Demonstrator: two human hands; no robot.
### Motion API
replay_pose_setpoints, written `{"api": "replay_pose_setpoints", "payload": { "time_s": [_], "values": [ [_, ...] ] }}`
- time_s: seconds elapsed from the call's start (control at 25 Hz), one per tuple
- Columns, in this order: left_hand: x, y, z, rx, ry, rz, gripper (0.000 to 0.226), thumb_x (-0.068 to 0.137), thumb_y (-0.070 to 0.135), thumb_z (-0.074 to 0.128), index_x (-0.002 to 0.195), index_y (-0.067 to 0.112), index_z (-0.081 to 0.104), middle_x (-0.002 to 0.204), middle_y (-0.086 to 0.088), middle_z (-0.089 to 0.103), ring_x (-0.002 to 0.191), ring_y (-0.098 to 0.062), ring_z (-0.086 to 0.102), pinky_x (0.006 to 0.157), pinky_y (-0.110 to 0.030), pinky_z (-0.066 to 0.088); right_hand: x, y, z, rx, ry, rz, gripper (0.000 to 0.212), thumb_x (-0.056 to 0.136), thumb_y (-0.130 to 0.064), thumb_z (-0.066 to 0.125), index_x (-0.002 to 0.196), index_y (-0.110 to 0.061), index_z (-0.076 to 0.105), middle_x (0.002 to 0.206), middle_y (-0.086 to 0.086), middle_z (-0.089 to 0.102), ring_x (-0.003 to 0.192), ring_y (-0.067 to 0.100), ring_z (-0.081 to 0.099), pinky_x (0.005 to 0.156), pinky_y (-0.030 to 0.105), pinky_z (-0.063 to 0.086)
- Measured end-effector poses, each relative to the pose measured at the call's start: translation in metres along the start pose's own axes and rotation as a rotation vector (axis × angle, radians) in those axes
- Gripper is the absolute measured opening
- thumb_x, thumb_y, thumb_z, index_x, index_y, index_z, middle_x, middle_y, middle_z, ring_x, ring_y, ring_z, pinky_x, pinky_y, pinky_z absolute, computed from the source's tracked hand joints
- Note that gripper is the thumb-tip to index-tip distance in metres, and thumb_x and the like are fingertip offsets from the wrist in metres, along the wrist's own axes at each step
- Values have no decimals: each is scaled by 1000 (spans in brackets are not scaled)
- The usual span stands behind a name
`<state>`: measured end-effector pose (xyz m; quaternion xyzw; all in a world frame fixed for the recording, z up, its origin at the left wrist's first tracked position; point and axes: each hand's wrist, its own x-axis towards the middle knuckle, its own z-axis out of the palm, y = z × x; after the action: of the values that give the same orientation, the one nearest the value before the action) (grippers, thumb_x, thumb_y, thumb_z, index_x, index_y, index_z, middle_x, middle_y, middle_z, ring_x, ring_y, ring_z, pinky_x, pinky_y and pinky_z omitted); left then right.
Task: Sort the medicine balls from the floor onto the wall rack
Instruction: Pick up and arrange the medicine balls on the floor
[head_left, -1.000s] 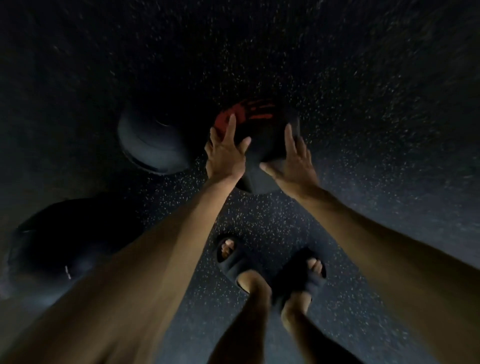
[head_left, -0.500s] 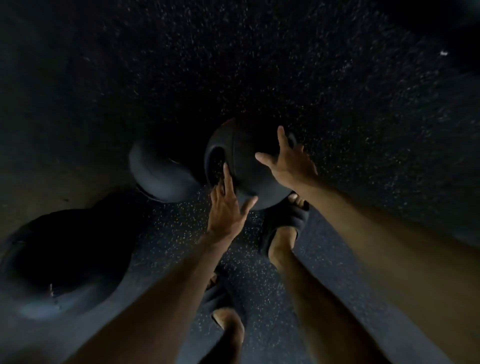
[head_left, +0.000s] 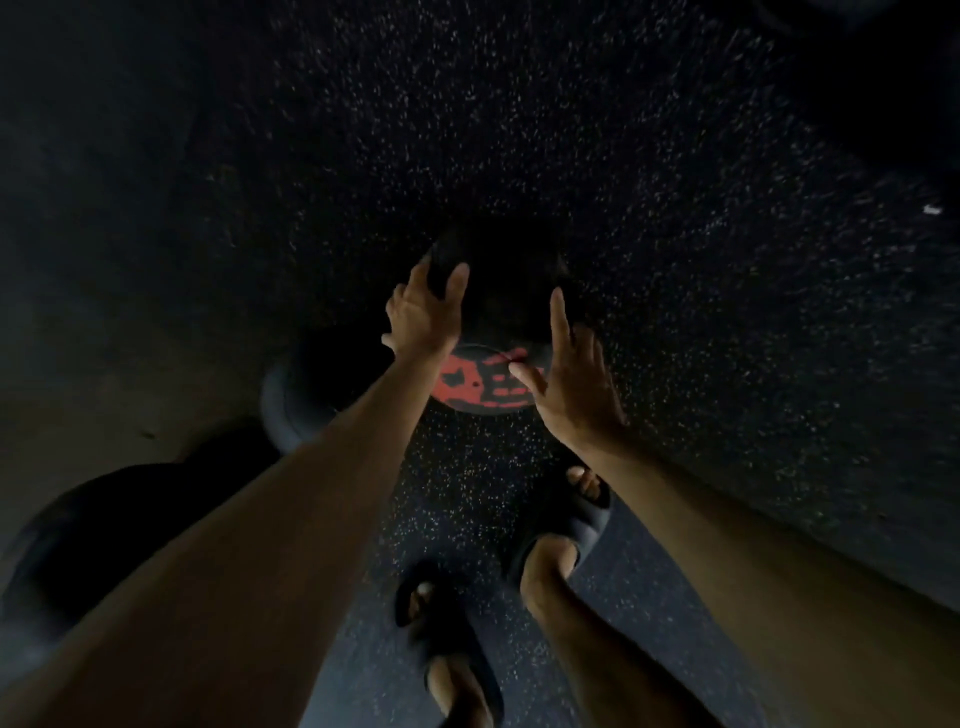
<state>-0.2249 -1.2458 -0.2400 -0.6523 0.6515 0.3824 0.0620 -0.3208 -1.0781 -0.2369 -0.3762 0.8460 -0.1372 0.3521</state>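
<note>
A: Where's the target ball?

B: Centre frame. Black medicine ball (head_left: 498, 306) held between both hands, with a round red label (head_left: 478, 387) on the side nearest the camera. Print on it is unreadable. The speckled rubber floor (head_left: 675, 208) is behind it. Scene is very dark, so I can't tell if the ball is touching the floor or is off it.

A: Left hand?

B: Left hand (head_left: 423, 319) is on the ball's left side. Fingers are spread wide and lie along the curve, with the thumb apart from them.

A: Right?

B: Right hand (head_left: 576, 389) is on the ball's right side. Index finger points straight up along the ball, and the thumb reaches across so its tip is on the red label. Other fingers are too dark to make out.

A: Other balls?

B: Two, both left of the arms. A smaller dark ball (head_left: 296, 400) sits just beside the held one, partly behind the left forearm. A larger dark ball (head_left: 104, 545) is at lower left, close to the smaller one.

A: Anything else?

B: The person's feet, in dark slide sandals. One sandal (head_left: 566, 519) is under the right wrist, and the other sandal (head_left: 441, 618) is lower, between the forearms.
</note>
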Motion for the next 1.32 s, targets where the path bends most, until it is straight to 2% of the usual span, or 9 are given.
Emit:
{"api": "replay_pose_setpoints", "payload": {
  "time_s": [0.12, 0.28, 0.36, 0.52, 0.64, 0.8, 0.96, 1.12, 1.32],
  "values": [
    [8, 13, -8, 46, -52, 166, 73, 97, 61, 43, 158, 26, 21, 164, -9, 21, 152, -30, 15, 120, -59, 20, 40, -14, -19, -21, 20, 78, 91, 93, -66, 44, 160, -29, -6, 141, 17, 40, 126, 32, 42, 102, 47, 42],
    [4, 2, 0, 65, -49, 404, 91, 90, 68, 47, 160, 27, 6, 167, -16, -4, 154, -34, -6, 125, -53, 4, 100, -29, -53, -58, -71, 215, 85, 94, -72, 30, 160, -31, -4, 148, 21, 36, 136, 37, 35, 107, 52, 35],
    [17, 8, 0, 147, 13, 465, 89, 93, 67, 48, 160, 29, 4, 167, -16, -7, 154, -35, -9, 124, -57, 2, 131, -43, -67, -36, -110, 295, 85, 93, -75, 26, 160, -32, -1, 153, 23, 32, 142, 39, 30, 110, 54, 32],
    [49, 34, -23, 76, -43, 480, 105, 85, 68, 57, 161, 20, 1, 166, -17, -12, 153, -32, -13, 123, -60, 6, 201, -72, -87, 18, -172, 430, 87, 92, -79, 22, 161, -30, 2, 162, 21, 21, 149, 42, 17, 117, 56, 21],
    [73, 40, -44, 154, -61, 570, 111, 83, 74, 53, 161, 13, 2, 166, -20, -9, 153, -31, -10, 122, -61, 12, 252, -89, -97, 52, -177, 512, 87, 93, -77, 24, 160, -21, 18, 162, 19, 24, 148, 42, 20, 117, 55, 20],
    [124, 76, -72, 257, -194, 510, 114, 80, 76, 54, 160, 22, -5, 166, -17, -9, 154, -33, -4, 123, -55, 17, 243, -102, -102, 115, 47, 375, 70, 99, -62, 37, 155, -22, 28, 153, 18, 37, 142, 36, 32, 114, 49, 31],
    [176, 126, -90, 209, -313, 342, 108, 80, 77, 56, 160, 32, 0, 168, -12, -3, 154, -35, -2, 124, -53, 15, 194, -104, -97, 111, 23, 165, 88, 93, -69, 42, 160, -32, -2, 167, 13, -1, 154, 31, 4, 122, 48, 19],
    [206, 154, -86, 74, -167, 231, 88, 92, 66, 50, 159, 21, 15, 163, -18, 16, 150, -37, 16, 120, -55, 25, 228, -115, -99, 6, -7, 159, 92, 89, -77, 34, 159, -34, -10, 166, 15, -12, 154, 35, -1, 123, 52, 18],
    [204, 127, -99, 26, -140, 342, 91, 92, 66, 45, 160, 20, 5, 167, -15, 2, 154, -32, 2, 124, -52, 18, 319, -164, -127, -127, -74, 262, 91, 92, -76, 32, 160, -28, -5, 165, 22, -7, 151, 43, 3, 122, 54, 14]
  ]
}}
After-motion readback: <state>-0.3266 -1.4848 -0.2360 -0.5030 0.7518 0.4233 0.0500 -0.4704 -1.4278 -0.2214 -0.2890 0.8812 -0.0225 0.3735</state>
